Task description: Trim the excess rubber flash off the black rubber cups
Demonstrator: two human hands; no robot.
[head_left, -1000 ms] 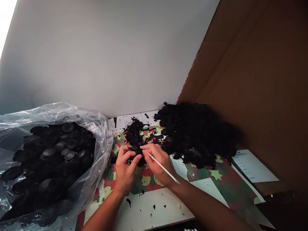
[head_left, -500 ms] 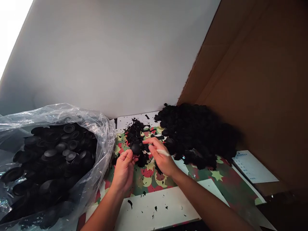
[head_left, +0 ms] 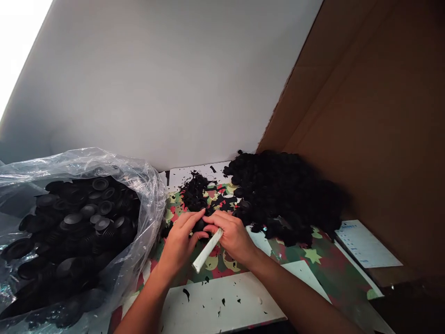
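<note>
My left hand (head_left: 179,243) grips a round black rubber-like part (head_left: 199,226) between thumb and fingers, just above the patterned sheet. Against it from the other side comes my right hand (head_left: 237,237), its fingertips meeting the left ones at the part. A white stick-like handle (head_left: 207,252) is held in the right hand and slants down toward me. Whether it has a blade or tip cannot be seen, as fingers cover that end. Most of the black part is also hidden by the fingers.
A clear plastic bag (head_left: 155,185) at left holds many ribbed black round parts (head_left: 73,220). Behind the hands are black scraps (head_left: 194,190); a large heap of black pieces (head_left: 281,195) lies to the right. A white board (head_left: 222,301), a printed paper (head_left: 368,243) and cardboard (head_left: 365,116) surround them.
Both hands have closed in around the black part, now mostly covered. My right hand has turned, so the white handle swings down and left into plain view.
</note>
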